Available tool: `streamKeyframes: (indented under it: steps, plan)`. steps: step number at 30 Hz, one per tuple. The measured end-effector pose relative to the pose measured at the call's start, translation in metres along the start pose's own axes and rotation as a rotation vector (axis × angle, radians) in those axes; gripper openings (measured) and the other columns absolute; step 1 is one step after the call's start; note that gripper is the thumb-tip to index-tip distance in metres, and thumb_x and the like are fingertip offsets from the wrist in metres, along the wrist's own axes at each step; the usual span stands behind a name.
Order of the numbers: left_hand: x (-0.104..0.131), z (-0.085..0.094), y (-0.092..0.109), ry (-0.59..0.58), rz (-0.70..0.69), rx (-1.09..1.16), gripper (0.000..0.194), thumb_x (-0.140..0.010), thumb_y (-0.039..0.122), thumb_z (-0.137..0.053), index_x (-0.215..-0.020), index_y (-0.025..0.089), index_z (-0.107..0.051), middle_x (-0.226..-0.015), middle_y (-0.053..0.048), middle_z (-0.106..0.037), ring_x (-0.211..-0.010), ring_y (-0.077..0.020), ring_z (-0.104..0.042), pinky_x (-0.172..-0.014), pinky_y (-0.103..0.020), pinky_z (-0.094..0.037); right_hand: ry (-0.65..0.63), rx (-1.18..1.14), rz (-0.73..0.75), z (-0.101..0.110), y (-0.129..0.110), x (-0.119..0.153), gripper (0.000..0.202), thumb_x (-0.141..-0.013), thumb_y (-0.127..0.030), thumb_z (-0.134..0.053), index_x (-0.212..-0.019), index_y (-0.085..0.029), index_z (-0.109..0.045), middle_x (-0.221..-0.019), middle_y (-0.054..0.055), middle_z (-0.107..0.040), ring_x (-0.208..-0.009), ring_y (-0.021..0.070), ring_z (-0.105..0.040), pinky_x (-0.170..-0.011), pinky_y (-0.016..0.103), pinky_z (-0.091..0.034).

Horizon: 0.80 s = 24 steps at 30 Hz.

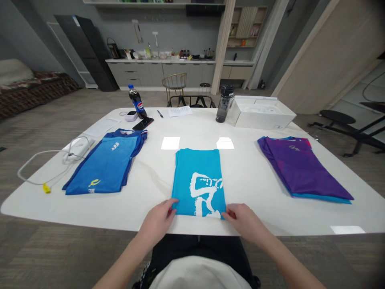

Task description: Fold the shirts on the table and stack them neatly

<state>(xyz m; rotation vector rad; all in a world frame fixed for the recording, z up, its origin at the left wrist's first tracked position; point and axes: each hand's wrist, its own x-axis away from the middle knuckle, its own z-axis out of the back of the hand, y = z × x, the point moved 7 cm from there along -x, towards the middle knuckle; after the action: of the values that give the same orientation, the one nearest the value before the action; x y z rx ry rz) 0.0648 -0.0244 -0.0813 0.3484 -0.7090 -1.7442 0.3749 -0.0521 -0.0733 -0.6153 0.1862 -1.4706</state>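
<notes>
A folded turquoise shirt [183, 176] with a white printed design lies flat near the front edge of the white table [246, 176]. My left hand [159, 218] pinches its lower left corner between thumb and fingers. At the lower right corner, my right hand [244, 218] is closed on the cloth in the same way. To the left lies a stack of folded blue shirts [105, 160], and to the right a folded purple shirt [303, 168] rests on a blue one whose edge shows beneath.
Toward the back left stand a cola bottle [136, 102], a phone [143, 123] and papers [102, 127]. A white adapter with a cable [78, 148] lies left. At the back right are a dark tumbler [224, 105] and a white box [261, 114].
</notes>
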Motion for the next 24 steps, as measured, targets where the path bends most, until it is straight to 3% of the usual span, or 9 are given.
streamKeyframes:
  steps: [2, 5, 7, 9, 12, 15, 17, 20, 24]
  plan:
    - [0.009, 0.003, 0.001, 0.026, -0.017, 0.033, 0.038, -0.095, 0.038, -0.050, -0.131, 0.039, -0.063, -0.100, -0.003, -0.072, -0.090, -0.0248, -0.070, -0.081, -0.038, -0.054, 0.023, -0.053, -0.019, 0.000, 0.004, 0.010, 0.034, -0.093, -0.048, -0.054, -0.066, -0.028, -0.061, -0.068, 0.004, -0.068, -0.064, 0.0226, -0.059, -0.062, 0.034, -0.037]
    - [-0.016, 0.021, 0.006, 0.131, -0.065, 0.023, 0.043, -0.096, 0.045, -0.050, -0.136, 0.031, -0.060, -0.119, -0.008, -0.068, -0.106, -0.0252, -0.067, -0.093, -0.039, -0.053, 0.124, -0.121, -0.070, 0.016, 0.017, -0.011, 0.035, -0.095, -0.056, -0.051, -0.097, -0.027, -0.072, -0.083, 0.004, -0.072, -0.075, 0.0229, -0.065, -0.068, 0.034, -0.044]
    - [-0.056, 0.035, 0.010, 0.191, -0.071, -0.035, 0.050, -0.097, 0.047, -0.050, -0.141, 0.025, -0.055, -0.132, -0.012, -0.063, -0.119, -0.0272, -0.063, -0.100, -0.040, -0.050, 0.214, -0.115, -0.086, 0.034, 0.023, -0.047, 0.048, -0.094, -0.060, -0.052, -0.118, -0.022, -0.070, -0.098, 0.008, -0.074, -0.087, 0.0239, -0.068, -0.077, 0.033, -0.047]
    - [-0.106, 0.047, 0.010, 0.230, -0.003, -0.119, 0.056, -0.095, 0.048, -0.053, -0.144, 0.020, -0.051, -0.137, -0.015, -0.061, -0.125, -0.0305, -0.060, -0.102, -0.043, -0.049, 0.287, -0.077, -0.108, 0.053, 0.024, -0.092, 0.056, -0.094, -0.060, -0.053, -0.126, -0.016, -0.067, -0.107, 0.012, -0.073, -0.098, 0.0261, -0.068, -0.085, 0.033, -0.047]
    - [-0.178, 0.055, 0.009, 0.225, 0.133, -0.223, 0.063, -0.094, 0.052, -0.055, -0.146, 0.017, -0.046, -0.143, -0.019, -0.057, -0.133, -0.0359, -0.054, -0.105, -0.049, -0.045, 0.284, -0.050, -0.194, 0.070, 0.023, -0.159, 0.062, -0.092, -0.061, -0.057, -0.126, -0.010, -0.067, -0.117, 0.017, -0.072, -0.108, 0.0293, -0.068, -0.087, 0.032, -0.048]
    - [-0.225, 0.051, 0.007, 0.142, 0.227, -0.223, 0.064, -0.090, 0.054, -0.061, -0.140, 0.015, -0.051, -0.140, -0.021, -0.060, -0.130, -0.0356, -0.058, -0.102, -0.046, -0.047, 0.225, -0.048, -0.301, 0.073, 0.020, -0.204, 0.060, -0.088, -0.062, -0.062, -0.118, -0.010, -0.069, -0.115, 0.019, -0.073, -0.107, 0.0313, -0.069, -0.083, 0.033, -0.050]
    - [-0.239, 0.047, 0.005, 0.091, 0.286, -0.187, 0.059, -0.085, 0.052, -0.068, -0.130, 0.014, -0.057, -0.135, -0.021, -0.064, -0.123, -0.0339, -0.062, -0.096, -0.040, -0.049, 0.222, -0.034, -0.345, 0.072, 0.017, -0.217, 0.056, -0.085, -0.058, -0.068, -0.114, -0.010, -0.069, -0.114, 0.020, -0.073, -0.103, 0.0320, -0.070, -0.080, 0.034, -0.051]
    - [-0.243, 0.043, 0.007, 0.076, 0.313, -0.131, 0.045, -0.081, 0.042, -0.074, -0.115, 0.014, -0.064, -0.123, -0.018, -0.071, -0.111, -0.0301, -0.068, -0.087, -0.034, -0.051, 0.258, -0.031, -0.343, 0.069, 0.013, -0.219, 0.043, -0.085, -0.046, -0.071, -0.112, -0.012, -0.069, -0.113, 0.019, -0.073, -0.104, 0.0299, -0.070, -0.081, 0.034, -0.051]
    - [-0.227, 0.049, 0.024, 0.180, 0.193, -0.095, 0.026, -0.090, 0.036, -0.061, -0.111, 0.020, -0.064, -0.118, -0.009, -0.072, -0.109, -0.0238, -0.067, -0.089, -0.032, -0.050, 0.460, -0.111, -0.161, 0.075, 0.003, -0.199, 0.030, -0.095, -0.041, -0.058, -0.112, -0.018, -0.065, -0.111, 0.012, -0.073, -0.104, 0.0240, -0.066, -0.087, 0.032, -0.048]
